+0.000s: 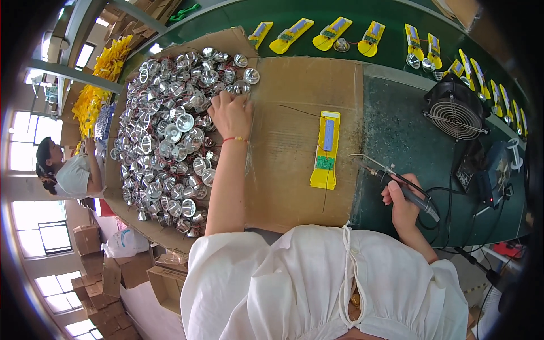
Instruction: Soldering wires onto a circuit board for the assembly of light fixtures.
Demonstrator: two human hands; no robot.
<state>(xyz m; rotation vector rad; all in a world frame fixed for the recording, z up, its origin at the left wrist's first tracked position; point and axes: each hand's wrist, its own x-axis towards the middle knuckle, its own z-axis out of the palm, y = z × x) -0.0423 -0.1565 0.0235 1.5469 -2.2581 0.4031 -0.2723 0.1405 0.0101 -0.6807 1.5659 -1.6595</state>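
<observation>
My left hand [231, 116] reaches to the right edge of a heap of shiny reflector cups [164, 130]. Its fingers are curled at one silvery reflector cup [241, 87]; the fingertips are partly hidden. In my right hand [403, 205] is a soldering iron [420, 203] with a dark grey handle, held like a pen. A thin curved metal guide runs along the iron, pointing left. Between my hands a yellow torch housing [324, 179] lies on cardboard, carrying a blue-violet battery [328, 135] and a green circuit board [325, 163]. Thin black wires stick out from it.
The heap lies on a cardboard tray [249, 42]. Several yellow housings [334, 34] line the far edge of the green bench. A black fan [458, 110] and a blue soldering station [494, 175] stand right, cables trailing. A co-worker [73, 170] is at left.
</observation>
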